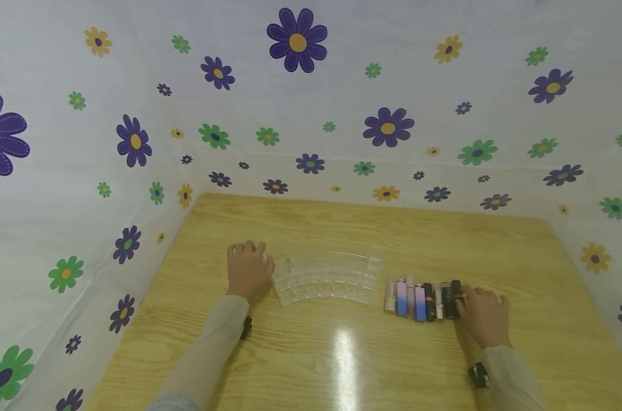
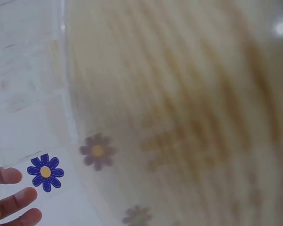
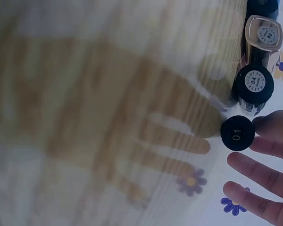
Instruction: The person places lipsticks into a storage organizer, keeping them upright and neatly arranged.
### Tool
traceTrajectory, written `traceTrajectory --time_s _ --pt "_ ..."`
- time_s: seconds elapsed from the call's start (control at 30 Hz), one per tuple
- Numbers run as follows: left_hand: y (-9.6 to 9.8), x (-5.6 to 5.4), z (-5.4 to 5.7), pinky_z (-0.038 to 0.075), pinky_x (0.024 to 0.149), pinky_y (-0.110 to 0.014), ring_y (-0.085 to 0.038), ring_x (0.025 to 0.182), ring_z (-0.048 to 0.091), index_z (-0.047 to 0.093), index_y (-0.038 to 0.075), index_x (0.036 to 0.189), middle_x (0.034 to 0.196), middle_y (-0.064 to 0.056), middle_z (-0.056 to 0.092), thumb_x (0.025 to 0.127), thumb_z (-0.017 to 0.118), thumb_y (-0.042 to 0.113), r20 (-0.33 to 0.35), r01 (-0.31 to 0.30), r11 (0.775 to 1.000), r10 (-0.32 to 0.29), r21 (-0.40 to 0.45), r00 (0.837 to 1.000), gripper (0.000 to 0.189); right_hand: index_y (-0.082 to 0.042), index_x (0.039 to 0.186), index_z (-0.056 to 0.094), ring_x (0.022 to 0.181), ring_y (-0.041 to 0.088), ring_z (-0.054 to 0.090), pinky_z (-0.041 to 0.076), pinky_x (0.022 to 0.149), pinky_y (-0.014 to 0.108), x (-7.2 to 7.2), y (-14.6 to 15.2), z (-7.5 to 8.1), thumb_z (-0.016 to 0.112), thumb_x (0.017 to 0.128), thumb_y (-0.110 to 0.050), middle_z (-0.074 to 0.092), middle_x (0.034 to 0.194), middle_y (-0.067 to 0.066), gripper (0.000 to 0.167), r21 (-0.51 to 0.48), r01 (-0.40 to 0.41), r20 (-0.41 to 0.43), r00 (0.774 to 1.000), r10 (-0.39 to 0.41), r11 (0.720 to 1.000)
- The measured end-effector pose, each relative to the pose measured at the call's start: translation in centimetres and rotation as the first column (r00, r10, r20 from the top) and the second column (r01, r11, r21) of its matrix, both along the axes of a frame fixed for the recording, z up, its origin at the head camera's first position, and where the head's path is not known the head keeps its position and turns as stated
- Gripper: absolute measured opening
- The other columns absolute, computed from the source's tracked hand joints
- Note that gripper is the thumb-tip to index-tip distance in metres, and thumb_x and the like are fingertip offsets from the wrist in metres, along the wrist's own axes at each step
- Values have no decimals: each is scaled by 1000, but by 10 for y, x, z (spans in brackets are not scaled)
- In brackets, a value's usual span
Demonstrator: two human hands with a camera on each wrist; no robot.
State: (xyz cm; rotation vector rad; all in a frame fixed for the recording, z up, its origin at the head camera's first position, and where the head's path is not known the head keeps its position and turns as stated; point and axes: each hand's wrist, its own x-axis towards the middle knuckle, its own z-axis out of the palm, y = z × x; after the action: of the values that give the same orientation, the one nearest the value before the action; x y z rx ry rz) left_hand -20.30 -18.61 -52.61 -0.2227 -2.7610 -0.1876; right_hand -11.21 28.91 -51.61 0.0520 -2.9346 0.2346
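A clear plastic lipstick organizer (image 1: 326, 278), curved and divided into compartments, lies mid-table. My left hand (image 1: 249, 271) is at its left edge; the left wrist view shows loosely bent, spread fingers (image 2: 19, 200) holding nothing. Whether the thumb touches the organizer I cannot tell. To the right, several lipstick tubes lie side by side, among them a pink-and-blue lipstick (image 1: 420, 302). At the row's right end my right hand (image 1: 485, 314) pinches a black lipstick tube (image 3: 238, 133) marked 01 between thumb and index finger. Beside it lies a black-ended tube (image 3: 254, 84) marked 04.
The wood-grain table (image 1: 290, 359) has a bright light reflection near its front. A white cloth (image 1: 331, 91) with purple, green and yellow flowers hangs behind and along both sides. Dark bands with small devices (image 1: 478, 375) sit on the wrists.
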Motion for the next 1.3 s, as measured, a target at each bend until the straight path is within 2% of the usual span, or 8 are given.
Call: traceTrajectory --time_s 0.17,0.53,0.73,1.03,1.3 --pt "2 -3 6 36 97 -54 -34 92 57 63 6 104 93 -14 62 86 53 30 -29 -5 1000 4 -17 1000 31 0 103 63 87 48 61 34 86 72 -3 4 -4 65 83 -16 67 94 25 27 -15 26 26 999 -26 1000" --pt "4 -4 10 36 97 -52 -34 93 57 64 5 104 95 -14 63 86 56 29 -6 -32 998 32 -54 999 31 4 104 60 88 50 59 32 87 73 -3 2 -1 63 84 -17 65 96 30 28 -34 24 64 998 -22 999" --pt "4 -4 9 35 98 -53 -33 94 57 64 6 107 97 -14 63 87 53 28 5 -15 999 15 -50 1000 31 4 104 60 86 49 60 34 85 72 -4 2 -1 61 86 -19 65 96 30 28 -20 38 93 995 -36 999" --pt "4 -6 2 37 98 -53 -32 94 58 64 8 109 97 -13 63 87 51 25 -21 2 999 -3 -40 1000 30 4 106 60 86 49 60 35 84 72 -9 5 -2 61 86 -19 65 98 30 31 6 31 144 989 -32 999" --pt "5 -6 0 40 96 -52 -33 94 59 63 8 107 94 -13 63 88 51 21 -53 -26 999 25 -25 998 26 4 106 60 86 49 59 35 83 73 -13 7 -2 61 86 -19 64 98 30 31 6 24 157 987 -25 1000"
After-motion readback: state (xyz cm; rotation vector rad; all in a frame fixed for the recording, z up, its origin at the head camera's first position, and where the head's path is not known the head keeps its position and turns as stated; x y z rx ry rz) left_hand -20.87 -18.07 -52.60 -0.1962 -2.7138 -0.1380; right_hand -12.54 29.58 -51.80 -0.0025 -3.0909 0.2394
